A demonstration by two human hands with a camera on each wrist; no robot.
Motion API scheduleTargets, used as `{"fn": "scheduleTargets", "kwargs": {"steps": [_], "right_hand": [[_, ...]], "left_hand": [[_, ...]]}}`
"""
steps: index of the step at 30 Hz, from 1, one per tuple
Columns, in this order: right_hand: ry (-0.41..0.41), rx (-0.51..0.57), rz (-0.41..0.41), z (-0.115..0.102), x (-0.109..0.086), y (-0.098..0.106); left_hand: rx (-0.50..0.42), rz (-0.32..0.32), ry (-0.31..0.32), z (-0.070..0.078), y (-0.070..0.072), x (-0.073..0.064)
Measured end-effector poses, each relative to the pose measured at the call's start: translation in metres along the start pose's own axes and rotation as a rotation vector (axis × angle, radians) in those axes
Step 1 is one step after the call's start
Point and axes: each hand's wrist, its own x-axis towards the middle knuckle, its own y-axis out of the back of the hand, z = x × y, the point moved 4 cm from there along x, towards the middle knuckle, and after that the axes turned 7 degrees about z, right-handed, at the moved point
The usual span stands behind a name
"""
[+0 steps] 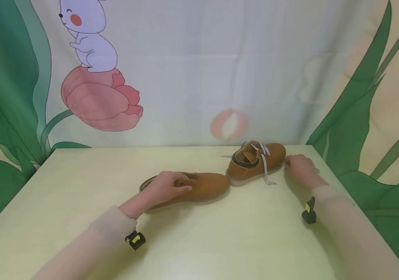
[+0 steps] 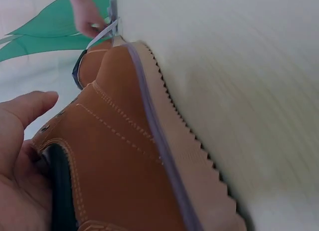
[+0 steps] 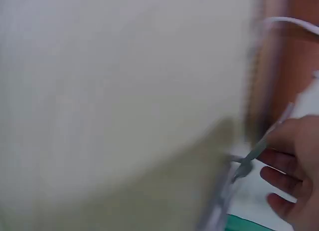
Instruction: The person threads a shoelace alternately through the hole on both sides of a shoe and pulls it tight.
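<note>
A brown shoe [image 1: 209, 186] with a pale sole lies on the table at the centre, its toe to the right. My left hand [image 1: 166, 186] grips it at the opening, the thumb lying over the tongue side; part of the fingers is hidden. In the left wrist view its eyelets [image 2: 45, 127] show no lace. Beyond the toe sits a second brown shoe [image 1: 272, 157] with a white lace [image 1: 265, 161] through it, one end hanging onto the table. By that shoe's toe, my right hand [image 1: 300, 169] pinches a loose, knotted pale shoelace [image 3: 244, 167] between thumb and finger.
The pale table [image 1: 199, 241] stretches in front of both shoes. Its right edge runs close beside my right hand. Behind stands a printed curtain [image 1: 185, 77] with a rabbit, flowers and leaves. A small black and yellow device [image 1: 135, 239] hangs at each wrist.
</note>
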Motion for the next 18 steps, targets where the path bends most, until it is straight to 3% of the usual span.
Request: {"fn": "scheduleTargets", "kwargs": {"steps": [4, 9, 14, 18], "right_hand": [[-0.151, 0.378, 0.073, 0.002, -0.004, 0.028], [-0.228, 0.776, 0.092, -0.011, -0.015, 0.067], [-0.159, 1.086, 0.034, -0.050, -0.035, 0.098], [-0.101, 1.183, -0.096, -0.095, -0.048, 0.103]], "left_hand": [[0.003, 0.019, 0.008, 0.000, -0.003, 0.002], [0.000, 0.026, 0.031, 0.001, -0.004, 0.005], [0.003, 0.018, 0.040, 0.001, -0.002, 0.005], [0.001, 0.027, 0.050, 0.002, 0.001, 0.005]]}}
